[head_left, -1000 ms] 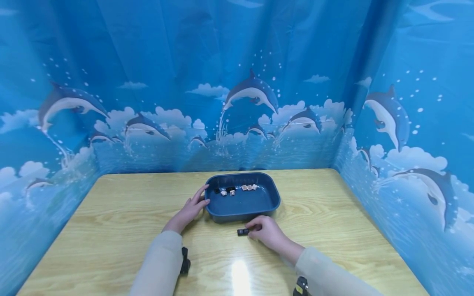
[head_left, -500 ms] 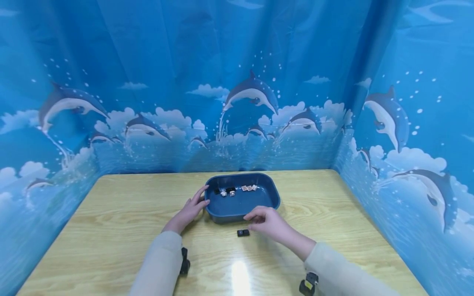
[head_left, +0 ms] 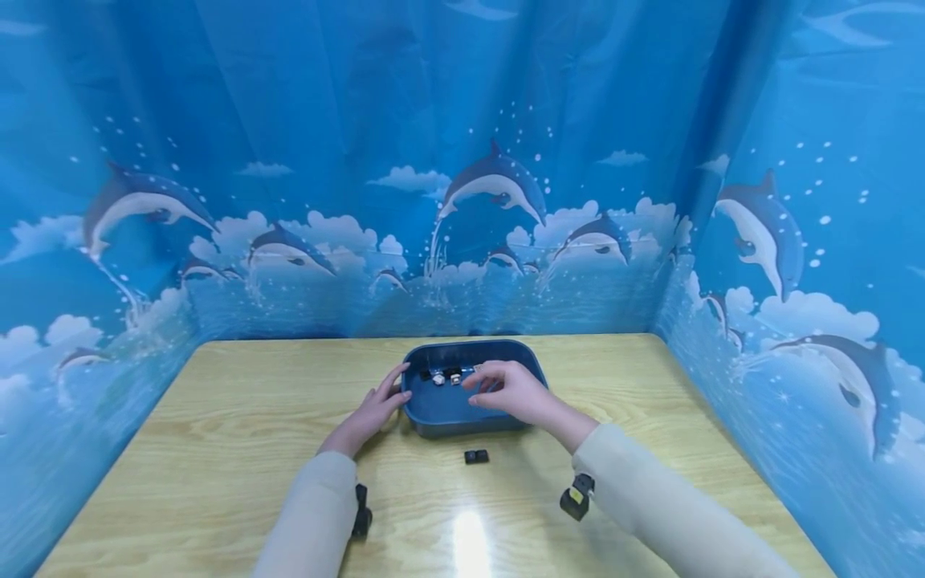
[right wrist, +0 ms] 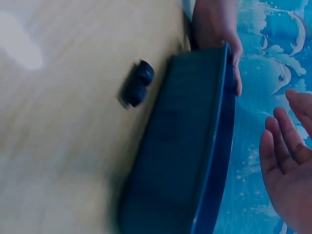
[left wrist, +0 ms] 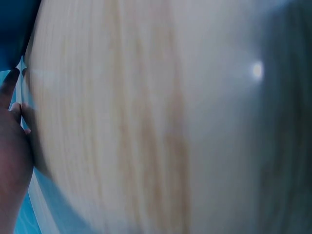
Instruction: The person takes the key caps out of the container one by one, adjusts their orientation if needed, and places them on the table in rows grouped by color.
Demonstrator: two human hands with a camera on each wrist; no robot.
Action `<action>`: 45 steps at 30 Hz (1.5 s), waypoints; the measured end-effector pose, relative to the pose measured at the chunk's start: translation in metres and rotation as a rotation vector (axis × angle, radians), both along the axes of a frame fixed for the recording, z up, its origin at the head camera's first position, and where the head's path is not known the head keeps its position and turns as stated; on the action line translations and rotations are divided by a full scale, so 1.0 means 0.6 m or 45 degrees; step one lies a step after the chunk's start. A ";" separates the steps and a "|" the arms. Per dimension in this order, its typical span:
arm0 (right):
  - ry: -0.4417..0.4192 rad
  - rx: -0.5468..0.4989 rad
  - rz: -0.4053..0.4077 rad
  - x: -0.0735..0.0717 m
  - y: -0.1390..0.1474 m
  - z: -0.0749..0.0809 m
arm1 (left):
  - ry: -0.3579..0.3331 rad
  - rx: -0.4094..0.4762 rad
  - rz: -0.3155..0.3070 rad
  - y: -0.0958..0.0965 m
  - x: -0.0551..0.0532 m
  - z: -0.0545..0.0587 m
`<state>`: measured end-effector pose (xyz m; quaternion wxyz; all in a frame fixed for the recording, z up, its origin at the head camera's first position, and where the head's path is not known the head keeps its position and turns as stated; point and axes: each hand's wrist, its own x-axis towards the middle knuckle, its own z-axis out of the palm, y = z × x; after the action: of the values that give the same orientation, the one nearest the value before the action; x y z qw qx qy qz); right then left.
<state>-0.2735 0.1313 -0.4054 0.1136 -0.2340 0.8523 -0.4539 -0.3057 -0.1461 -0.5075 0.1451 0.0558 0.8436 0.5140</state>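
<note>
Blue dolphin-printed sheeting (head_left: 347, 201) lines the far edge of the wood-grained table (head_left: 238, 449). Over the smooth, round-cornered blue tray (head_left: 462, 429), the right hand (head_left: 516, 391), thumb apart from fingers and holding nothing, hides part of the interior; small black and white pieces (head_left: 455, 380) show beyond. The left hand (head_left: 376, 405) touches the tray's left rim, fingers extended, ungripping. Two squarish black blocks (head_left: 476, 457) lie side by side off its near edge.

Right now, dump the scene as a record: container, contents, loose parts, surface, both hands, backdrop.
Container: blue tray
Contents: small white blocks and black blocks, partly hidden
Loose: black block pair, near side of tray
Surface: wood-grain table
Left hand: fingers on tray's left rim
Right hand: above tray, nothing visibly held
Backdrop: dolphin-print curtain
</note>
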 end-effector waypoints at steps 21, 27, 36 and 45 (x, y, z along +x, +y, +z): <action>-0.067 0.144 0.226 -0.115 -0.070 0.000 | 0.017 -0.019 -0.005 0.002 0.006 0.002; -0.040 0.227 0.279 -0.147 -0.092 -0.007 | 0.020 -0.023 0.004 0.001 0.007 -0.001; -0.031 0.452 0.333 -0.179 -0.118 -0.018 | 0.028 0.009 0.017 0.001 0.007 -0.008; 0.017 0.663 0.449 -0.199 -0.131 -0.030 | 0.018 0.048 0.017 0.001 0.009 -0.003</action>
<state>-0.3932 0.0529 -0.4231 0.2409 -0.3442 0.8869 -0.1922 -0.3002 -0.1457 -0.5091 0.1348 0.0563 0.8352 0.5302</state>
